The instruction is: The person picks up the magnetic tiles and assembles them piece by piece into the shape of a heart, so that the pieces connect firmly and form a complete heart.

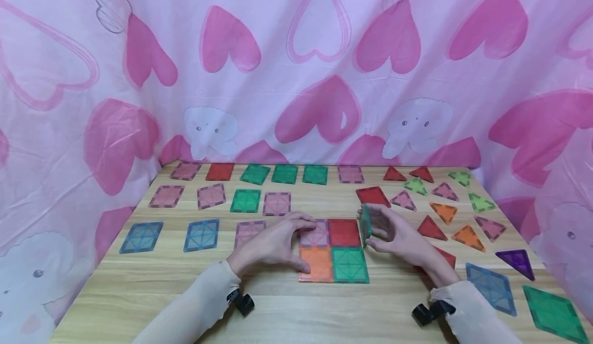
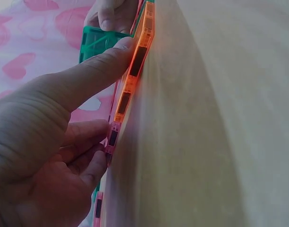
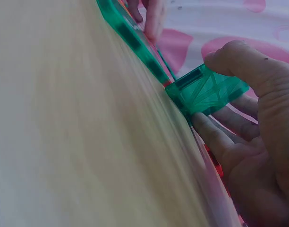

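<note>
Four square magnetic tiles lie flat in a two-by-two block: a pink tile [image 1: 317, 236], a red tile [image 1: 344, 233], an orange tile [image 1: 319, 265] and a green tile [image 1: 350, 265]. My left hand [image 1: 273, 241] rests along the block's left side. Its thumb touches the orange tile, while the fingertips lie at the pink tile's edge. At the red tile's right edge, my right hand [image 1: 398, 233] holds another green square tile [image 3: 213, 90] upright, thumb on its top edge and fingers low on its outer side.
Several pink, red and green squares lie in rows behind the block. Blue squares [image 1: 201, 235] are at left. Triangles, including an orange triangle [image 1: 469, 237] and a purple triangle [image 1: 516, 263], spread at right. A heart-patterned curtain [image 1: 278, 91] hangs behind the wooden table [image 1: 287, 313].
</note>
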The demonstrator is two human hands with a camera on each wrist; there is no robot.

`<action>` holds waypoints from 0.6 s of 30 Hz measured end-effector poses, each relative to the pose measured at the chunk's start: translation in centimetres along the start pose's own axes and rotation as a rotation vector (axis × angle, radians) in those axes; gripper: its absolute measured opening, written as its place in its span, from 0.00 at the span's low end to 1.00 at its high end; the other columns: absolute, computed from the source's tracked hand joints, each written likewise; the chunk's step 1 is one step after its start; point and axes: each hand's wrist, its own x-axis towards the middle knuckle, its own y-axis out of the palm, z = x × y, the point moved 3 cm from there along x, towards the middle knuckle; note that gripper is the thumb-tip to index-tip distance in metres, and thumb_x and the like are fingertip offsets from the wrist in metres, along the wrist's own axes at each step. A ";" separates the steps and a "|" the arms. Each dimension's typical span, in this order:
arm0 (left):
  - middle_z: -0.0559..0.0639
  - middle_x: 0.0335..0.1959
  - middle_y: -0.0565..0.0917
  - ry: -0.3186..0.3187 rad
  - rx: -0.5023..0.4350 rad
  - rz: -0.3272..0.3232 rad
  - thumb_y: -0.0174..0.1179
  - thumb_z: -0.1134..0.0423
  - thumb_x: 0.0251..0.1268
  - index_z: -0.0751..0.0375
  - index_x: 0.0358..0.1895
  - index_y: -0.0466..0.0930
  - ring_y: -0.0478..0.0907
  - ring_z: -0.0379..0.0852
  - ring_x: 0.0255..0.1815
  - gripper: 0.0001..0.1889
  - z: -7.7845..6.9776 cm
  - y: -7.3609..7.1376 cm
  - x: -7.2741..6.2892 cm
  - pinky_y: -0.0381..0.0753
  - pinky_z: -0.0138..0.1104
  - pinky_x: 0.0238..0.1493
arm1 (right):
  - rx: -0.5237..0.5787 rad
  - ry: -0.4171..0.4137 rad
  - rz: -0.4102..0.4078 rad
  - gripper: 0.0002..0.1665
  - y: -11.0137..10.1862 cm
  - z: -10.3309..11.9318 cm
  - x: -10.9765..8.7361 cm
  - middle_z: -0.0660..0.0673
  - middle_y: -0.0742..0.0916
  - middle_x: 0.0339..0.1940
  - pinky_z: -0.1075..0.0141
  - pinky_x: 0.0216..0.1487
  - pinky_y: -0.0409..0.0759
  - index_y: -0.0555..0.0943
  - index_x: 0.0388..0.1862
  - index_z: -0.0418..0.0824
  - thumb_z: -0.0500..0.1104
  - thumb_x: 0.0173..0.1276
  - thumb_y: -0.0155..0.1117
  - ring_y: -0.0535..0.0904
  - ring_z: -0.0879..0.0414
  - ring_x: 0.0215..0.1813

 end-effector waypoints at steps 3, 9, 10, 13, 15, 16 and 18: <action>0.43 0.79 0.74 0.008 0.000 0.000 0.89 0.40 0.50 0.51 0.80 0.77 0.69 0.47 0.81 0.53 -0.2 0.0 0.2 0.71 0.51 0.83 | 0.018 -0.005 0.006 0.49 0.4 0.0 0.1 0.27 0.72 0.82 0.69 0.71 0.81 0.60 0.89 0.36 0.30 0.76 0.75 0.77 0.61 0.78; 0.43 0.79 0.75 0.015 0.011 -0.004 0.89 0.40 0.50 0.51 0.80 0.78 0.69 0.47 0.81 0.52 -0.3 0.0 0.3 0.71 0.51 0.83 | 0.013 -0.024 -0.001 0.51 0.4 -0.1 0.0 0.24 0.71 0.82 0.71 0.72 0.80 0.59 0.90 0.36 0.29 0.76 0.73 0.77 0.64 0.77; 0.44 0.79 0.75 0.017 0.010 -0.005 0.89 0.40 0.50 0.51 0.80 0.78 0.69 0.47 0.82 0.52 -0.3 0.0 0.3 0.70 0.51 0.84 | 0.003 -0.022 -0.004 0.51 0.3 -0.1 0.0 0.24 0.71 0.82 0.71 0.72 0.80 0.58 0.90 0.37 0.29 0.76 0.74 0.76 0.64 0.77; 0.44 0.79 0.75 0.025 0.005 -0.005 0.90 0.40 0.50 0.52 0.80 0.78 0.69 0.48 0.82 0.52 -0.3 -0.1 0.3 0.70 0.52 0.84 | -0.031 -0.004 -0.019 0.53 0.3 -0.2 -0.2 0.26 0.72 0.83 0.73 0.72 0.79 0.58 0.91 0.39 0.32 0.75 0.76 0.76 0.64 0.77; 0.44 0.79 0.75 0.025 0.001 -0.005 0.90 0.40 0.50 0.52 0.80 0.78 0.69 0.48 0.82 0.52 -0.2 -0.1 0.3 0.69 0.51 0.84 | -0.041 0.005 -0.021 0.54 0.3 -0.1 -0.3 0.28 0.71 0.84 0.72 0.72 0.79 0.58 0.92 0.41 0.33 0.75 0.77 0.75 0.61 0.78; 0.44 0.79 0.75 0.023 -0.001 -0.004 0.90 0.40 0.50 0.51 0.80 0.78 0.69 0.48 0.83 0.52 -0.2 -0.1 0.3 0.69 0.51 0.84 | -0.044 0.009 -0.020 0.54 0.2 0.0 -0.3 0.30 0.71 0.85 0.72 0.72 0.79 0.58 0.92 0.42 0.33 0.75 0.77 0.75 0.60 0.79; 0.43 0.79 0.75 0.020 -0.001 -0.003 0.90 0.40 0.50 0.51 0.80 0.78 0.69 0.48 0.82 0.52 -0.2 -0.1 0.3 0.69 0.51 0.84 | -0.054 0.002 -0.019 0.55 0.0 0.2 -0.5 0.33 0.71 0.86 0.69 0.72 0.81 0.58 0.92 0.44 0.33 0.75 0.77 0.75 0.55 0.79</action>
